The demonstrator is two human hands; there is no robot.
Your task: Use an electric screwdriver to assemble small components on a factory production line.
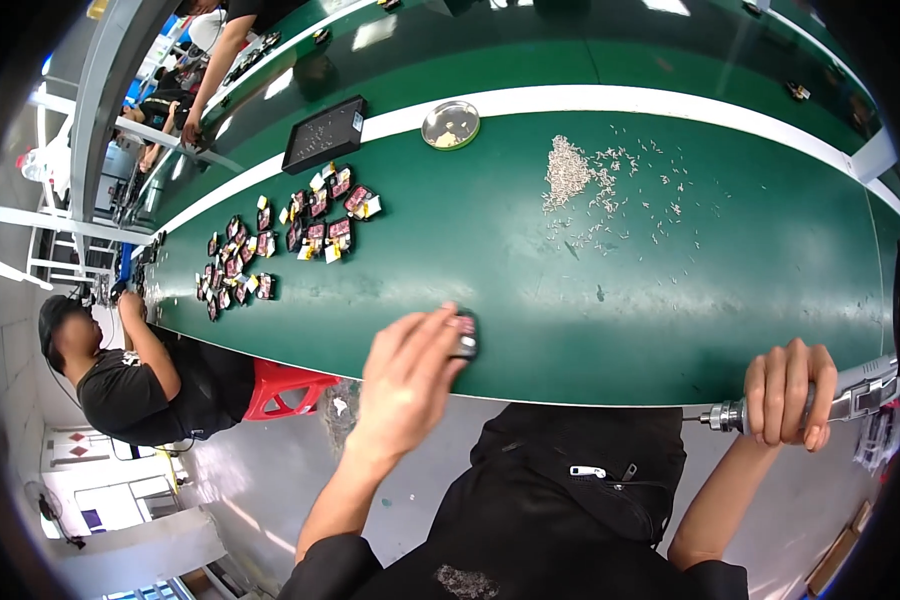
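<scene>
My left hand [407, 378] is closed at the near edge of the green table, its fingers on a small black device [466, 336] with a pinkish face. Part of the device is hidden behind the fingers, and the hand is slightly blurred. At the near right edge, my right hand [790, 393] is wrapped round a grey electric screwdriver [863, 391], whose bit points left. Farther up the table, to the right, lies a loose pile of small screws [567, 173], scattering out to its right. Several similar black devices [312, 232] with yellow and white bits stand grouped at the left.
Along the far white rail sit a round dish [450, 125] with pale bits and a black tray [324, 134] of small parts. A person [135, 375] sits at the left beside a red stool [285, 389]. Another person's arm [220, 70] reaches in at upper left.
</scene>
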